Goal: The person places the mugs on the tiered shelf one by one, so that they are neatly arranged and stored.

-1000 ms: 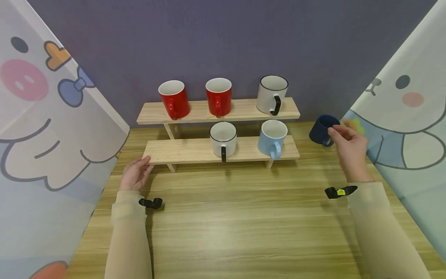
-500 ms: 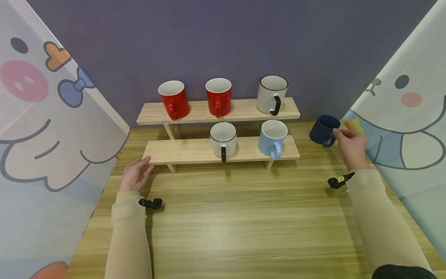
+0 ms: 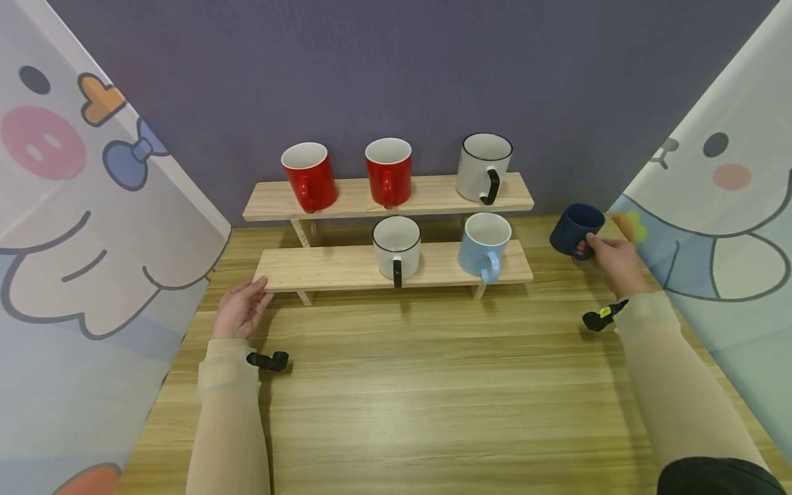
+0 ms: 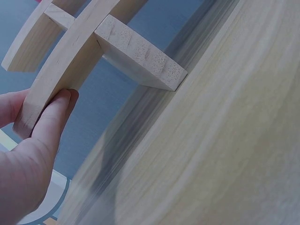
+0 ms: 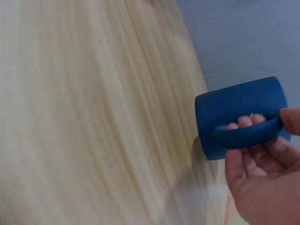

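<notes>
My left hand pinches the front left corner of the lower wooden shelf, thumb above and fingers beneath, as the left wrist view shows. On the right, my right hand grips the handle of a dark blue mug, its fingers passed through the loop. The mug stands upright on the table beyond the shelf's right end. On the lower shelf are a white mug with black rim and handle and a light blue mug. Its left half carries no mug.
The higher rear shelf bears two red mugs, one left and one central, plus a white black-rimmed mug. Behind stands a grey-blue wall; cartoon-printed panels flank both sides. The wood-grain table stretches out in front.
My right hand has lowered from the dark blue mug's rim to its handle, and its fingers have curled through the loop. The mug and my left hand have stayed in place.
</notes>
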Tool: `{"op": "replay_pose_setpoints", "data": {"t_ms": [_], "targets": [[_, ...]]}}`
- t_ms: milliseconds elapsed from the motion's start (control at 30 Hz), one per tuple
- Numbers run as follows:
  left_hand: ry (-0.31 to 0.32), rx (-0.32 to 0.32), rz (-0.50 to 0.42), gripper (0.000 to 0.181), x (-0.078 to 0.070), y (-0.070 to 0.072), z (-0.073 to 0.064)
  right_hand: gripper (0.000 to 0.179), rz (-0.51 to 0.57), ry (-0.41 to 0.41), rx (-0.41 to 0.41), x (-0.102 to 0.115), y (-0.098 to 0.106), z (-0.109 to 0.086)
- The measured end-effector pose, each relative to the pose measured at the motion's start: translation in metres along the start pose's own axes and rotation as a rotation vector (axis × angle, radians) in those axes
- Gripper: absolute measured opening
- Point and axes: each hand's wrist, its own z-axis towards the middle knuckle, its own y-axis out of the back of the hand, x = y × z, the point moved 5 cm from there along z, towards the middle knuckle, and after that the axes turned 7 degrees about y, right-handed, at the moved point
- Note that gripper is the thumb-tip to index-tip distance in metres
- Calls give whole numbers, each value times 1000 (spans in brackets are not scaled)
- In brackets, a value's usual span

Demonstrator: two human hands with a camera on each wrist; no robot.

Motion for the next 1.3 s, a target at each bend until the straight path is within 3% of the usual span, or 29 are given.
{"op": "replay_pose_setpoints", "data": {"t_ms": [100, 300, 367, 500, 600, 900, 1133, 1300], "targets": [[-3, -3, 1, 8, 0, 0, 0, 50, 66, 52, 15, -1, -2, 4], [-2, 2, -1, 7, 0, -1, 1, 60, -39, 104, 19, -2, -5, 6], [-1, -4, -5, 7, -1, 0, 1, 54, 38, 109, 17, -2, -6, 5], [-2, -26, 3, 6, -1, 1, 0, 30, 312, 107, 25, -1, -10, 4], [-3, -31, 8, 6, -2, 1, 0, 25, 386, 114, 31, -2, -11, 3], [2, -2, 22, 7, 0, -1, 0, 27, 363, 169, -19, -3, -8, -5], [5, 0, 28, 8, 0, -3, 2, 29, 420, 212, -65, -4, -4, -13], [0, -1, 17, 11, -1, -1, 1, 26, 480, 220, -80, 8, 1, -25]]}}
